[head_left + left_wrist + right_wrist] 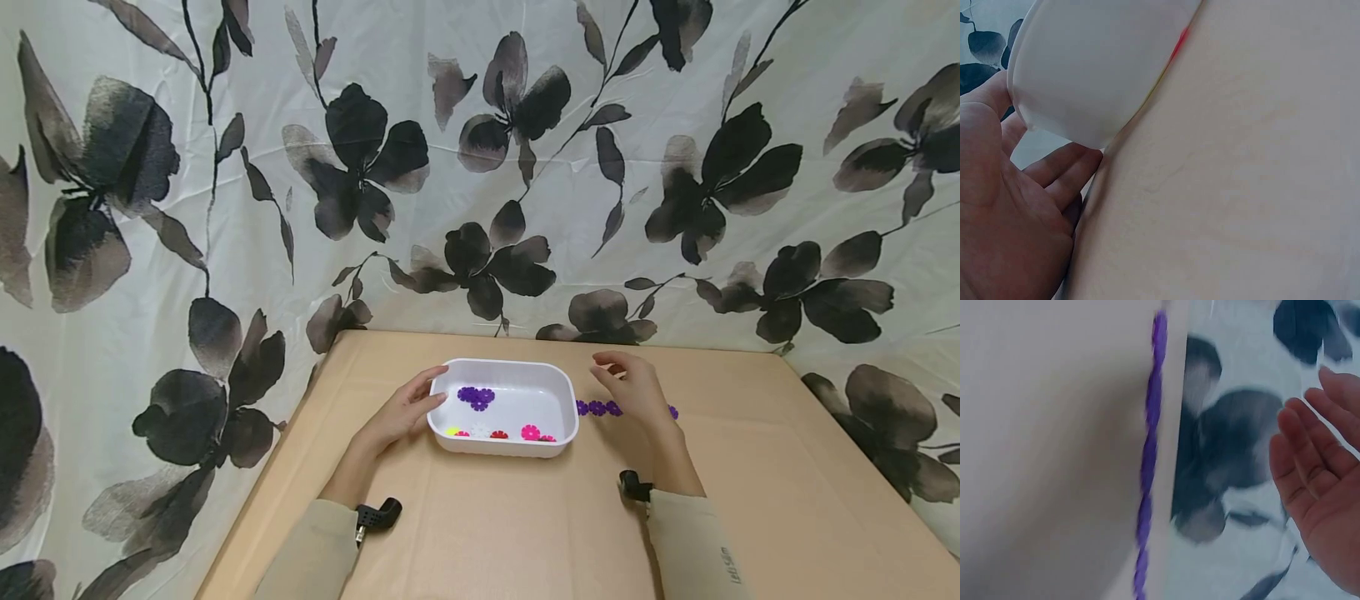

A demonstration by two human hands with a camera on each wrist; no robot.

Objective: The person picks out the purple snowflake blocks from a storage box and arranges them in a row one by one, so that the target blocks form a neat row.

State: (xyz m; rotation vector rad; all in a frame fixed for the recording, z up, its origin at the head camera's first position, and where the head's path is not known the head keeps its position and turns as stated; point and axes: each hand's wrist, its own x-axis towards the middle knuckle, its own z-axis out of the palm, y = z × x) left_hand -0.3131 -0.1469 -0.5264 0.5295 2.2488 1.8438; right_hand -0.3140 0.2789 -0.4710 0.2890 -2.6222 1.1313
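Observation:
A white rectangular tray [504, 448] stands on the table, with purple flower-shaped pieces [476, 398] inside at its left and pink ones [531, 432] along its near wall. My left hand [401, 410] holds the tray's left end, thumb and fingers against its rim and side. In the left wrist view, fingertips [1094, 157] touch the tray's lower edge. To the right of the tray lies a row of purple flower pieces [597, 408], partly hidden behind my right hand [633, 387]. That hand hovers over the row, fingers loosely bent, nothing visible between them.
A yellow piece [452, 432] and a red one [498, 435] also lie in the tray. The tan table [510, 525] ends at a white curtain [420, 275] with dark printed flowers, hanging behind and at the sides.

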